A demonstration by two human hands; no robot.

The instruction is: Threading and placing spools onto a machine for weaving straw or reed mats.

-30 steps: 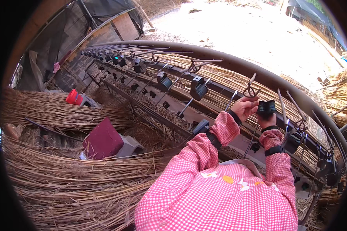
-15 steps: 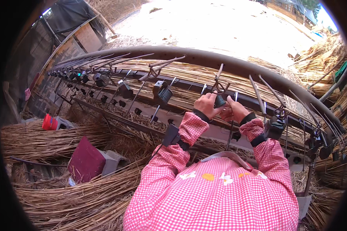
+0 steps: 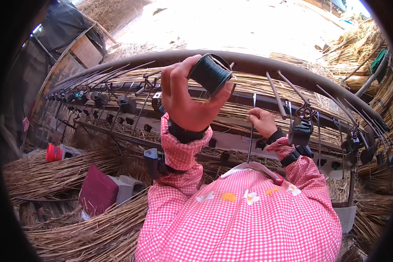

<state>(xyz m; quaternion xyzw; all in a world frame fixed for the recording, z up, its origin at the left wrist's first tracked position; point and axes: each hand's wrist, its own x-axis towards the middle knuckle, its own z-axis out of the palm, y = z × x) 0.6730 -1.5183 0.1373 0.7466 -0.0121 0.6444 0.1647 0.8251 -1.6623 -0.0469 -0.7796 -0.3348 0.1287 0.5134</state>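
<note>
Raised above the frame's bars, my left hand (image 3: 185, 98) grips a spool of dark green thread (image 3: 210, 75), its fingers wrapped round the two ends. The spool is tilted, with one hollow end facing up and right. Lower and to the right, my right hand (image 3: 265, 123) is closed in a pinch beside a thin upright rod (image 3: 251, 142); whatever lies between the fingertips is too small to make out. Other dark spools (image 3: 301, 131) hang in holders along the rail on both sides of my hands.
A long curved brown pipe (image 3: 131, 61) with thin metal prongs runs across the frame. Reed stalks (image 3: 244, 105) lie behind and under the bars. At left are a maroon cushion (image 3: 98, 190), grey blocks (image 3: 126, 190), a red round object (image 3: 53, 152) and reed bundles (image 3: 91, 231).
My left hand has lifted the spool up and leftward, away from the rail. My right hand has parted from it, staying low near the rod. The view has shifted slightly.
</note>
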